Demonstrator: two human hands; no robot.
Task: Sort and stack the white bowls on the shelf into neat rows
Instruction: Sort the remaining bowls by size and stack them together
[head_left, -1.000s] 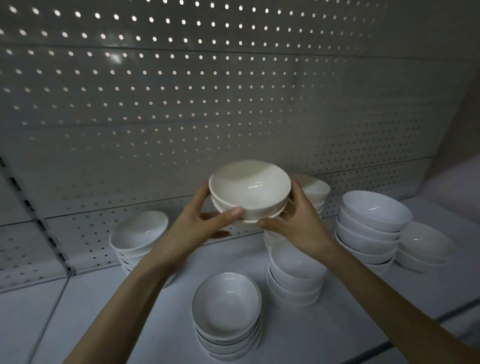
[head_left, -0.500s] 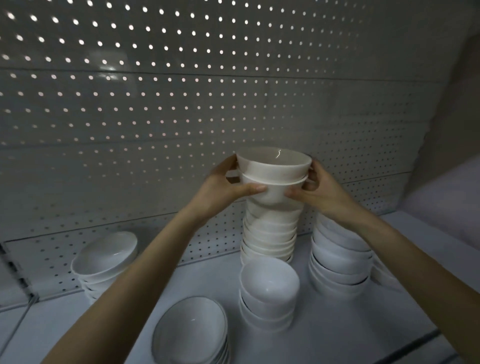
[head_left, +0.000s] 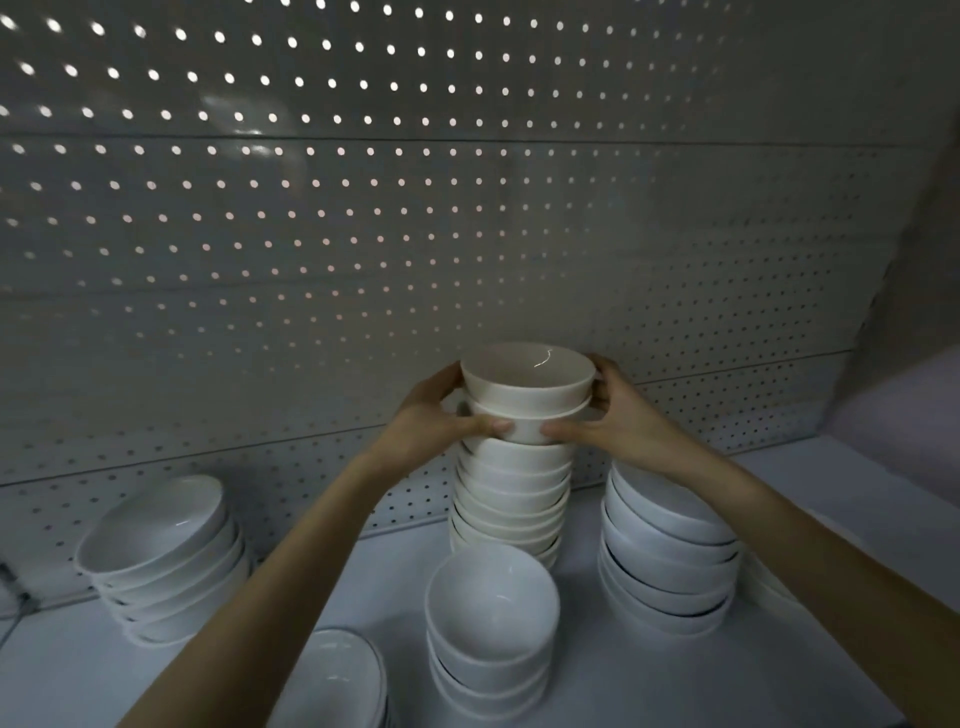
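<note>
We log a pair of nested white bowls (head_left: 527, 395) at the top of the tall stack (head_left: 511, 499), which stands at the back edge of the shelf (head_left: 649, 675), against the pegboard panel (head_left: 363, 234). Left hand (head_left: 441, 410) and right hand (head_left: 618, 415) each have their grip clamped on this pair from opposite sides, thumbs in front. Just in front stands a short stack (head_left: 491, 623). A wider stack (head_left: 670, 561) sits to the right, and a leaning stack (head_left: 161, 556) near the left back edge.
</note>
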